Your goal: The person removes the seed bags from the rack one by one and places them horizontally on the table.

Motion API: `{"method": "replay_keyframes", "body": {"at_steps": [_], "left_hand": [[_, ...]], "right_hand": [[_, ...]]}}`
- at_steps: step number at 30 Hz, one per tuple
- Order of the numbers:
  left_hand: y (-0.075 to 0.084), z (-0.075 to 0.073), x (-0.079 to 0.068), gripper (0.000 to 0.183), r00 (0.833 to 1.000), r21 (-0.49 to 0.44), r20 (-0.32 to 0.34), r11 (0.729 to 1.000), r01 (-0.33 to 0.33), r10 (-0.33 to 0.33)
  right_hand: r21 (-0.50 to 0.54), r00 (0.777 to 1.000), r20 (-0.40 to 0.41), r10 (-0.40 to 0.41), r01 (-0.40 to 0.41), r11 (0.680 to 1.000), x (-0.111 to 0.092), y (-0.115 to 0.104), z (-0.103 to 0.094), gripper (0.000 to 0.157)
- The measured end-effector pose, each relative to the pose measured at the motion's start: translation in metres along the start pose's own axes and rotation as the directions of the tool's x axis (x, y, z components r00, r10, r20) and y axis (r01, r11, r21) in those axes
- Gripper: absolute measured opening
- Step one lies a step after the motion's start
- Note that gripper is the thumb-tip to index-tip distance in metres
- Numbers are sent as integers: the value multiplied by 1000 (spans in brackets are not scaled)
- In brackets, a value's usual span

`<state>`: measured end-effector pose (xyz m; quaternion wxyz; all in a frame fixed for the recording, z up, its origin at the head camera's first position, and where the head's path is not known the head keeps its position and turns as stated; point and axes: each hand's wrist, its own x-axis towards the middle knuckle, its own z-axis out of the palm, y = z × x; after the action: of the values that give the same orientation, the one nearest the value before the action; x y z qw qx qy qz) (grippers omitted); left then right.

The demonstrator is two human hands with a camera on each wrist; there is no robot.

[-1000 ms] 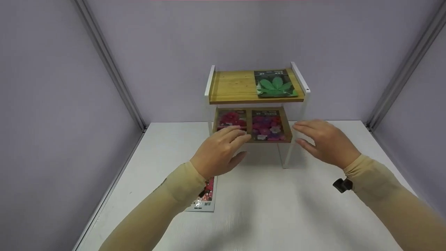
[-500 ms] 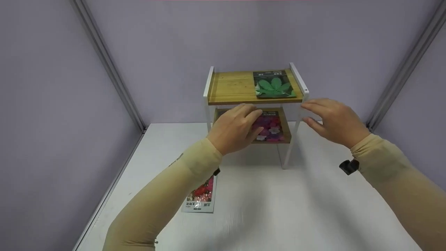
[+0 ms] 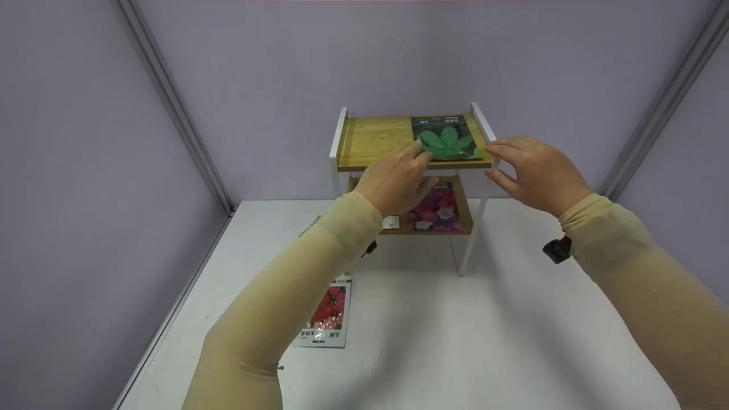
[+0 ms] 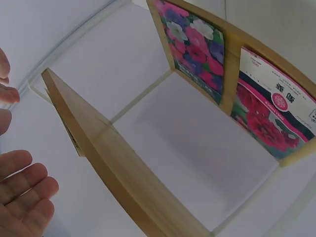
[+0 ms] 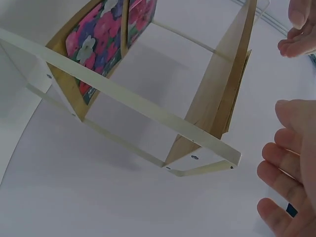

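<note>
A seed packet with a green leaf picture [image 3: 448, 142] lies flat on the right part of the upper wooden shelf [image 3: 373, 136]. My left hand [image 3: 397, 177] is in front of that shelf, its fingertips overlapping the packet's lower left edge in the head view. At the shelf's right front corner my right hand [image 3: 538, 173] hovers, fingers loosely bent toward the packet. Both wrist views show a gap between the hands' fingers and the shelf edge; nothing is held. Below, on the lower shelf, is a packet of pink and purple flowers [image 3: 435, 208].
Beside that lower packet sits a red-flower packet [image 4: 269, 111], mostly behind my left hand in the head view. Another red-flower packet [image 3: 327, 313] lies on the white table [image 3: 421, 341], partly under my left forearm. White side frames [image 3: 481, 210] carry both shelves. Walls enclose the table.
Both hands have risen from the lower shelf's height to the upper shelf's. The left also went right, toward the leaf packet. The packets have stayed in place.
</note>
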<state>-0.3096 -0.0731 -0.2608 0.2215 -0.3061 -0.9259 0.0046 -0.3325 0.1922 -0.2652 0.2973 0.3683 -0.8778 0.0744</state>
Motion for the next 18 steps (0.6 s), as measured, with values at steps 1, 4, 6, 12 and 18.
{"method": "replay_keyframes", "body": {"at_steps": [1, 4, 6, 12, 18], "left_hand": [[-2, 0, 2, 43, 1000, 7, 19, 1000, 12, -12], [-6, 2, 8, 45, 996, -8, 73, 999, 47, -46], [-8, 3, 11, 50, 991, -18, 114, 997, 68, -66], [-14, 8, 21, 62, 972, -53, 203, 989, 135, -122], [-16, 15, 27, 62, 955, -30, 238, 981, 191, -178]], "right_hand": [[2, 1000, 3, 3, -3, 1000, 2, 0, 1, 42], [9, 1000, 14, 8, -8, 1000, 9, 1, 5, 42], [17, 999, 28, 15, -15, 1000, 12, 2, 8, 43], [43, 993, 109, 52, -57, 997, 20, 3, 16, 46], [49, 979, 176, 106, -117, 992, 28, 4, 29, 51]]}}
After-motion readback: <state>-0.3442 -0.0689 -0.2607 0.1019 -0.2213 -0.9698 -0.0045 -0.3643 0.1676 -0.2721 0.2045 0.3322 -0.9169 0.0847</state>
